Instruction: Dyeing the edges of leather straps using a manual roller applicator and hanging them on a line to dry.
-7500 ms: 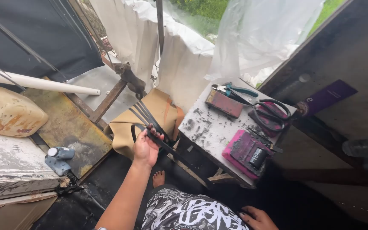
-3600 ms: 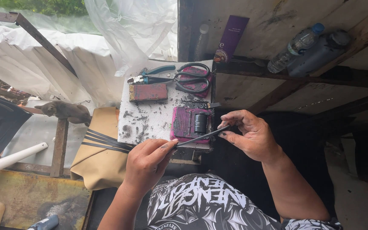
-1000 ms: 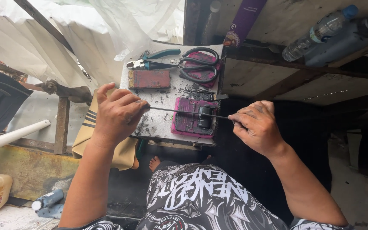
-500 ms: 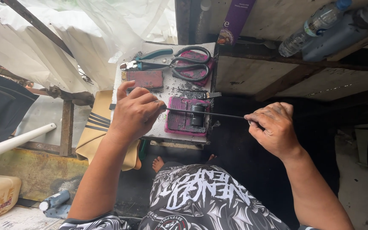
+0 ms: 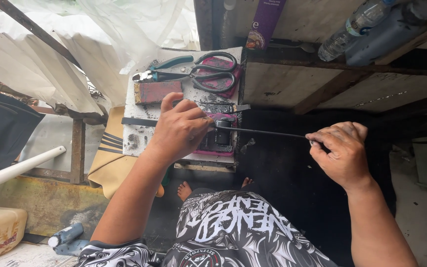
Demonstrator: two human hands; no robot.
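The left hand [image 5: 180,129] is closed with thumb and fingers pinched together on one end of a thin, flat black strip [image 5: 260,132], while the right hand [image 5: 341,152] is clamped in a loose fist on the strip's other end, its fingertips [image 5: 316,142] pressed against it; the strip runs taut and nearly level between the two hands, well off to the right of the work surface. Directly beneath the left hand lies a small white, soot-stained tabletop [image 5: 139,138], and just under its fingertips sits a magenta block with a black piece on it [image 5: 218,141], partly hidden by the hand. A second flat black strip [image 5: 137,121] pokes out from behind the left wrist side, lying across the tabletop. Just beyond the left hand's knuckles rests a worn red rectangular block [image 5: 158,92], and farther beyond that lie green-handled pliers [image 5: 160,70] beside black-handled scissors [image 5: 216,74], the scissors resting on a pink pad. Beyond the right hand, up on a dark wooden ledge, lie a clear plastic bottle [image 5: 354,24] and a dark blue bottle [image 5: 389,32] side by side. Below the left forearm hangs a tan cloth with dark stripes [image 5: 109,160].
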